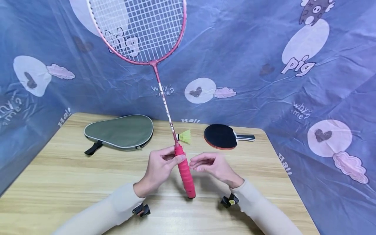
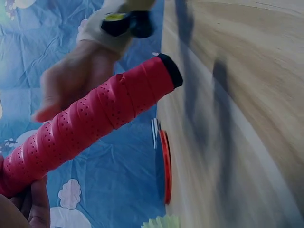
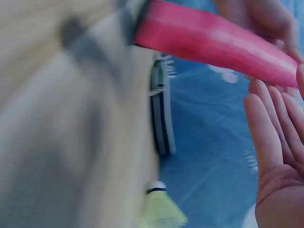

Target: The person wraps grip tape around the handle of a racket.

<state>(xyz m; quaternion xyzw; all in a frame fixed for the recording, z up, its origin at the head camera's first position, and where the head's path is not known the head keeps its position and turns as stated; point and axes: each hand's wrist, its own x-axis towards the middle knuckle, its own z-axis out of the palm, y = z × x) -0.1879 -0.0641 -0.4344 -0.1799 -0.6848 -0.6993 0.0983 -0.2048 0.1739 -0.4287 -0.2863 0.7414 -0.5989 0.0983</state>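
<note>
A badminton racket (image 1: 164,98) with a pink-red frame and white strings is held tilted above the table, its head up and out of the top of the head view. My left hand (image 1: 158,166) grips the upper end of its red wrapped handle (image 1: 185,174), thumb laid across the grip. Close to the right of the handle is my right hand (image 1: 215,166), holding nothing, its fingers fairly straight and pointing toward the grip. In the left wrist view the black butt cap (image 2: 171,70) shows at the handle's end. Extended fingers (image 3: 263,128) lie just below the handle in the right wrist view.
Behind the handle a yellow shuttlecock (image 1: 185,136) lies on the wooden table (image 1: 73,195). A green paddle case (image 1: 120,130) with a black strap is at the back left, a black table tennis paddle (image 1: 220,136) at the back right. Blue printed cloth (image 1: 249,65) surrounds the table.
</note>
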